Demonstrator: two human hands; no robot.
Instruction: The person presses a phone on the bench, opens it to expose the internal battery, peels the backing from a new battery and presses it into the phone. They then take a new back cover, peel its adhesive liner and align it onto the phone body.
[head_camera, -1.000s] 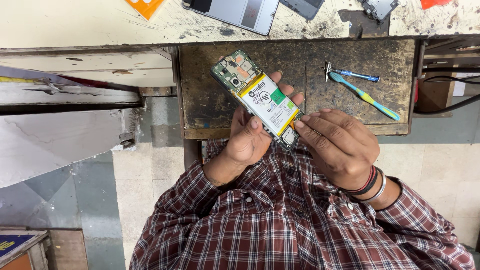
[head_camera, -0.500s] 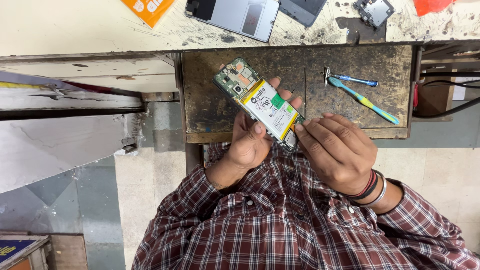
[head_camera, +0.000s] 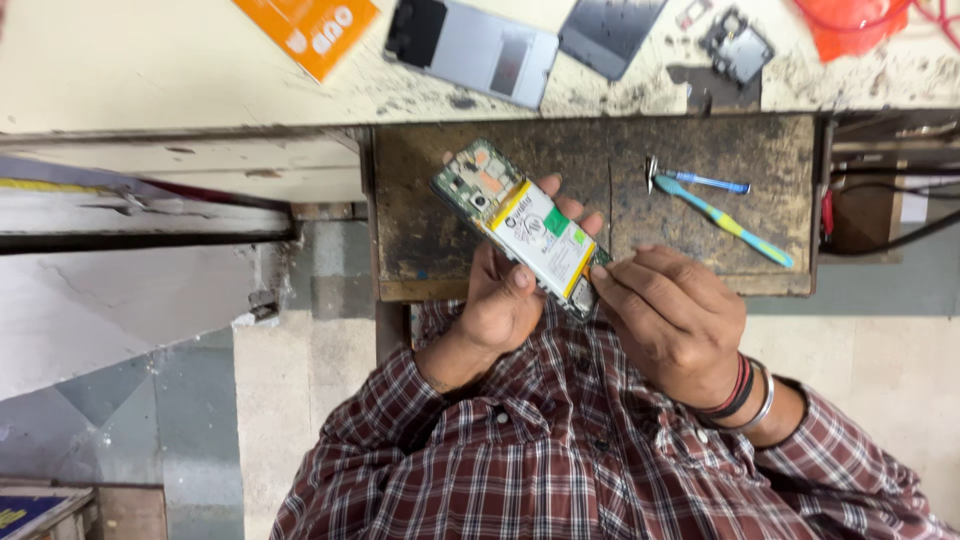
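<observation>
My left hand (head_camera: 497, 300) holds an opened phone (head_camera: 520, 228) from underneath, tilted, back cover off. Its green circuit board points up-left, and a white battery with yellow edges fills the middle. My right hand (head_camera: 672, 318), with red, black and silver bangles on the wrist, has its fingers curled and its fingertips pressed on the phone's lower right end. What lies under those fingertips is hidden. Both hands hover over a worn brown wooden board (head_camera: 430, 240), in front of my plaid shirt.
A blue-green-yellow toothbrush (head_camera: 722, 221) and a thin blue-handled tool (head_camera: 700, 181) lie on the board's right side. On the pale bench behind are a silver phone back cover (head_camera: 475, 48), a dark panel (head_camera: 610, 32), an orange card (head_camera: 308, 30), a small square module (head_camera: 737, 47) and a red object (head_camera: 850, 25).
The phone and both hands have stayed together in the same grip, shifting only slightly. The view has drifted a little.
</observation>
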